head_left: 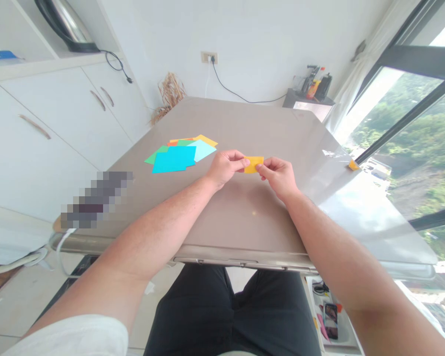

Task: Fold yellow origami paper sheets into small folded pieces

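Between my two hands a small yellow piece of folded paper [252, 162] is held up over the table. My left hand [228, 167] pinches its left edge between thumb and fingers. On the right edge, my right hand [280, 174] grips it the same way, thumb toward me. Left of my hands, a spread of coloured paper sheets [175, 159] lies on the table, with a bright blue one on top and green, pale blue, orange and yellow ones beneath. Whatever lies behind my fingers is hidden.
The glossy table [241, 217] reaches from my lap toward the wall. A small yellow-orange folded paper piece [353, 165] sits near its right edge by the window. A blurred-out object [96, 200] with a white cable lies at the left edge. An open drawer [341, 336] is below right.
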A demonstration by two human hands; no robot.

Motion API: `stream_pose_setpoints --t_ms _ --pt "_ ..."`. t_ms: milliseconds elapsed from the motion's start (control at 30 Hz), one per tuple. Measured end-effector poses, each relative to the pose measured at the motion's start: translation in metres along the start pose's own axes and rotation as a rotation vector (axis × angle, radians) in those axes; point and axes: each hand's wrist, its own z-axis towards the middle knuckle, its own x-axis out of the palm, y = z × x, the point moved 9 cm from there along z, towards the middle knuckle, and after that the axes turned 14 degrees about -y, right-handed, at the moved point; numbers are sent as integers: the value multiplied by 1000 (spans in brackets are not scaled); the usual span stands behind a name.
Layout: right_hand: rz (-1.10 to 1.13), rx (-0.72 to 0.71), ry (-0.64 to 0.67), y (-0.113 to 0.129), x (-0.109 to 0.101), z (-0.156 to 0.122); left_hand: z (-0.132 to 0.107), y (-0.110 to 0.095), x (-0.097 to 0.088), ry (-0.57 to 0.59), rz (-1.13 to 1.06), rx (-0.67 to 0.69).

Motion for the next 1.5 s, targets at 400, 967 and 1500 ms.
stream_pose_setpoints --t_ms 400,967,1500 --pt "48 17 -17 2 -1 1 -1 3 4 38 72 41" --pt "198 134 -78 -3 -3 2 -3 6 2 35 102 -29" --pt "6 -63 -56 13 1 -4 -2 -13 -5 -72 203 212"
